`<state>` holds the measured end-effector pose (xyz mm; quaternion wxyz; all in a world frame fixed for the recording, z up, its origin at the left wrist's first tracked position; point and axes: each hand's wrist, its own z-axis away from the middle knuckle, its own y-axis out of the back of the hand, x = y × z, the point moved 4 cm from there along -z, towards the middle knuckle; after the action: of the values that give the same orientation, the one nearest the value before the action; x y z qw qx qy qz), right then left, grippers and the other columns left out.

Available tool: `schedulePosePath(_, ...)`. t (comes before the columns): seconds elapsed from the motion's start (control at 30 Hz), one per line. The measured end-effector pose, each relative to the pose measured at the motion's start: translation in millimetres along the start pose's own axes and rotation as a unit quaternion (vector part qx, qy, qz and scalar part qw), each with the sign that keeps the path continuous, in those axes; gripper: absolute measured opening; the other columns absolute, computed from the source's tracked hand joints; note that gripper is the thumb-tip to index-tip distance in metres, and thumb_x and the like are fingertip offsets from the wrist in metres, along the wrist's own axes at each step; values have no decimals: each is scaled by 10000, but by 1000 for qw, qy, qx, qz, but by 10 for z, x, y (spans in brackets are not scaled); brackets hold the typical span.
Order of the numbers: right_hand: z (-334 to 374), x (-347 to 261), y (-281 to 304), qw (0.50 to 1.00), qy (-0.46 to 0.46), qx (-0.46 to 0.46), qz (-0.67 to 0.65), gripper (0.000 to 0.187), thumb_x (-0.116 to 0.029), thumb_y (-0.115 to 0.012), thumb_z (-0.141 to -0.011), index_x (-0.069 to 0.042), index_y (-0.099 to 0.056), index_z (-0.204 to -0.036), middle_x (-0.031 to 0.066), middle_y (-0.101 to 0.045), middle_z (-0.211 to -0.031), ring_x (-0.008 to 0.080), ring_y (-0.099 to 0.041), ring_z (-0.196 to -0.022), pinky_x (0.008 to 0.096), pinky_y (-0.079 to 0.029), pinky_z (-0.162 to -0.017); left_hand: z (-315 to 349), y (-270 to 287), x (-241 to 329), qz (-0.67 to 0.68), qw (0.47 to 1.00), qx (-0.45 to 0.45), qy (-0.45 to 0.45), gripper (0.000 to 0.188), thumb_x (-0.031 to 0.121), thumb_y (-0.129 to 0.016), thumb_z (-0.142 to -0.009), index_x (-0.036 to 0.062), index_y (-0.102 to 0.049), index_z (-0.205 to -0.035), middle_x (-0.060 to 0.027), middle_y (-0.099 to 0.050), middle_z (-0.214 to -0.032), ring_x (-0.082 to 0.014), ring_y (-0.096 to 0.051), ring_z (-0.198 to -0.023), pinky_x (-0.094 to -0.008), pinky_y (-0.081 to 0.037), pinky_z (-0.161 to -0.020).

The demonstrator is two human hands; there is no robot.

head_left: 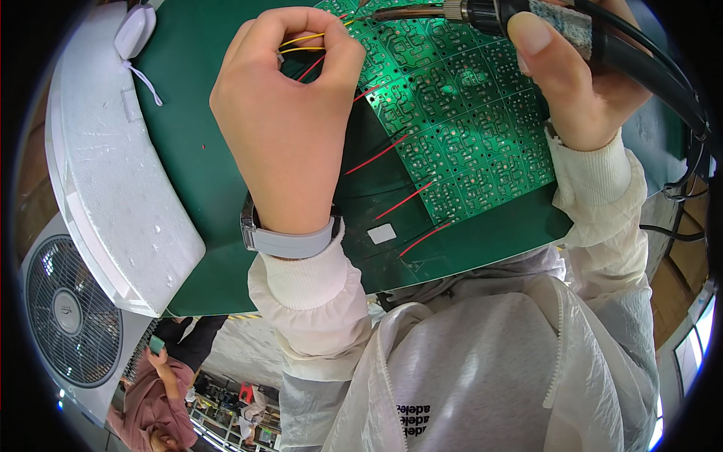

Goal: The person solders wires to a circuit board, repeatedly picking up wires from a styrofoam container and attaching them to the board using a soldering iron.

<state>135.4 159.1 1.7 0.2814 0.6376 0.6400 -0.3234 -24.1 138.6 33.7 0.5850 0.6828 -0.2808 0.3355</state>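
**Soldering iron (482,15) aims left above a green circuit-board panel (482,113)**

The soldering iron is at the top of the view, over the panel's far end. Its long axis runs nearly level from right to left, and the slender metal end points toward the left grip (290,143). Whether its tip touches anything is unclear.

The right grip (576,94) is closed around the iron's dark handle, thumb along the near side. The left grip makes a narrow pinch, thumb against forefinger, on yellow wires (303,50); I cannot tell whether both are clamped.

The panel, a grid of small boards, lies flat on the green counter (520,230), its long axis slanting from upper left to lower right. Red wires (376,155) stick out from its left edge, angled toward the lower left.

Below them lies a small white rectangle (382,233). A grey-banded watch (294,242) circles the left wrist. Farther left are a long white foam piece (143,188) and a round-grilled fan (69,313).
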Motion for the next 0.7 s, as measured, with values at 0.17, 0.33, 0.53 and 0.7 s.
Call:
schedulePosePath(0.17,-39,38,143,991,60,-101,68,365,-232,-711,-748,3,-433,-776,62,-560,-632,43,-499,-505,182,-405,-437,-18,-25,-269,-39,992,99,68,100,140,-680,-759,57,-663,-811,69,-470,-566,-5,-284,-473,-198,-194,-421)
schedulePosePath(0.33,-88,-163,-9,981,51,-66,175,361,-239,-707,-735,-8,-432,-766,39,-538,-613,20,-431,-492,173,-356,-433,-11,-49,-202,-56,990,95,89,103,138,-680,-757,53,-661,-812,67,-478,-570,-5,-298,-481,-196,-206,-424)
schedulePosePath(0.53,-25,20,114,999,-19,-20,18,342,-224,-692,-731,-1,-433,-760,43,-538,-606,23,-433,-486,172,-355,-428,-76,-1,-343,-92,988,78,-92,106,145,-681,-757,54,-660,-807,70,-470,-565,-5,-289,-477,-199,-196,-427)
schedulePosePath(0.7,-8,32,98,999,6,-46,27,339,-215,-694,-726,6,-439,-752,46,-538,-598,21,-427,-473,166,-345,-413,-63,-13,-364,-89,991,67,-69,107,145,-681,-758,52,-661,-806,72,-466,-560,-3,-282,-477,-201,-186,-427)
